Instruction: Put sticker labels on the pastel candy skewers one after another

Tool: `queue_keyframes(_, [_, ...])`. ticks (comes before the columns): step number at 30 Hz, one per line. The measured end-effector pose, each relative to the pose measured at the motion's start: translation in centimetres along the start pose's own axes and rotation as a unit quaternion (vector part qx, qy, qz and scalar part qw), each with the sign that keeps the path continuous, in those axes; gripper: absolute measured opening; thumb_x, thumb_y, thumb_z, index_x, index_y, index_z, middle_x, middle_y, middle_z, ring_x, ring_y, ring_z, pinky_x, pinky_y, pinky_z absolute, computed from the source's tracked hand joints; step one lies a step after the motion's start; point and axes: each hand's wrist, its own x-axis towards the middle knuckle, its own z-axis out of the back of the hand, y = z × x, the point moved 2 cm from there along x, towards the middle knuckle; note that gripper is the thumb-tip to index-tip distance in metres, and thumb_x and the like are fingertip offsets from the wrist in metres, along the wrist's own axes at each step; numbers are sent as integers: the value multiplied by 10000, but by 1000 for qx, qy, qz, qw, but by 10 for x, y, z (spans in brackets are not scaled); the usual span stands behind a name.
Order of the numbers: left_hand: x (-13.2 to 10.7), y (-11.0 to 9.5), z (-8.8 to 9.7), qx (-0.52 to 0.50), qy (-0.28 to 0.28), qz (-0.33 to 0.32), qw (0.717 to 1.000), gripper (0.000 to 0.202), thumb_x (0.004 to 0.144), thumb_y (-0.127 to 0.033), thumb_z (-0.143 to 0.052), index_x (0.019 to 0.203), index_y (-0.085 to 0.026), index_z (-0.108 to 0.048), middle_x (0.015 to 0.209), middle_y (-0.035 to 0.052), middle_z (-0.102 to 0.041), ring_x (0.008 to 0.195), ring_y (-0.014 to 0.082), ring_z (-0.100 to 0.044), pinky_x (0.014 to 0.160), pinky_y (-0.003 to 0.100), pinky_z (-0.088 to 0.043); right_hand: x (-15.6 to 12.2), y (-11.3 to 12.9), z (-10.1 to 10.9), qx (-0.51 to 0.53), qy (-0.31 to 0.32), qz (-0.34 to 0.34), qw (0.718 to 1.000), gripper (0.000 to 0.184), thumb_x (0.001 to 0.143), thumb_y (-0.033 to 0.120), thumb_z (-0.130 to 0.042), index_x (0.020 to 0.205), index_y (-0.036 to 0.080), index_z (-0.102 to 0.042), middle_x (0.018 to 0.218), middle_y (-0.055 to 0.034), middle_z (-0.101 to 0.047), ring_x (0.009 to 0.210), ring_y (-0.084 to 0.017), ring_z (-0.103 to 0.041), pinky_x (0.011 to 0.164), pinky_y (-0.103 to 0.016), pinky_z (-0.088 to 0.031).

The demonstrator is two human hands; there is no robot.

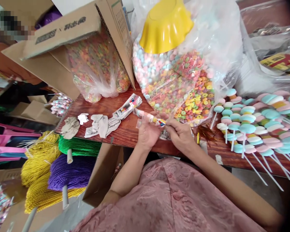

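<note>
A candy skewer in a clear printed wrapper [147,116] lies across the fingers of my left hand [147,132], which is closed around it with the palm turned up. At the wrapper's right end, my right hand [181,132] pinches with thumb and fingers. A colourful printed patch on the wrapper shows between the two hands. To the left of my hands, a stack of flat printed wrappers [127,106] lies on the wooden table [125,127]. Metallic brown twist ties [206,133] lie beside my right hand.
Behind my hands stands a big clear bag of ring candies and marshmallows [166,77], with a yellow bowl [168,27] on top. Marshmallow skewers [256,122] are piled at right. An open cardboard box [120,42] stands at left, near white gloves [102,125] and coloured cord bundles [72,170].
</note>
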Motion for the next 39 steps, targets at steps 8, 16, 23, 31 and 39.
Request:
queue_keyframes(8, [-19, -68, 6, 406, 1, -206, 890, 601, 524, -191, -913, 1083, -247, -699, 1315, 78, -623, 1345, 271, -472, 1030, 306, -431, 33, 27, 70, -269, 142, 137, 943, 187, 863, 256, -550, 775, 240, -715, 703, -19, -684, 639, -162, -569, 590, -293, -259])
queue_keyframes(16, [-12, -28, -18, 432, 193, -23, 881, 267, 772, -396, -756, 667, -158, -695, 602, -17, -555, 569, 100, -474, 571, 234, -352, 50, 63, 49, -340, 238, 204, 887, 145, 765, 131, -566, 633, 186, -591, 614, -32, -563, 547, -116, -403, 582, -320, -176])
queue_keyframes(23, [-17, -9, 0, 323, 101, 16, 941, 393, 671, -484, -828, 920, -187, -758, 661, -22, -639, 534, 75, -513, 530, 212, -366, 53, 57, 40, -257, 290, 167, 907, 103, 766, 108, -512, 723, 201, -520, 662, -8, -558, 592, -119, -420, 573, -271, -280])
queue_keyframes(31, [-23, 0, -3, 314, 68, -5, 947, 506, 743, -631, -719, 582, -159, -634, 512, -8, -582, 462, 83, -485, 499, 222, -388, 48, 54, 23, -179, 265, 189, 929, 269, 703, 32, -433, 907, 200, -481, 900, -48, -561, 821, -174, -506, 729, -298, -385])
queue_keyframes(39, [-19, -35, 1, 379, 94, -80, 917, 279, 811, -440, -727, 961, -212, -783, 886, 55, -754, 830, 174, -671, 812, 274, -507, 54, 46, 38, -149, 267, 150, 940, 307, 710, 29, -416, 947, 207, -496, 910, -38, -577, 840, -177, -527, 758, -305, -406])
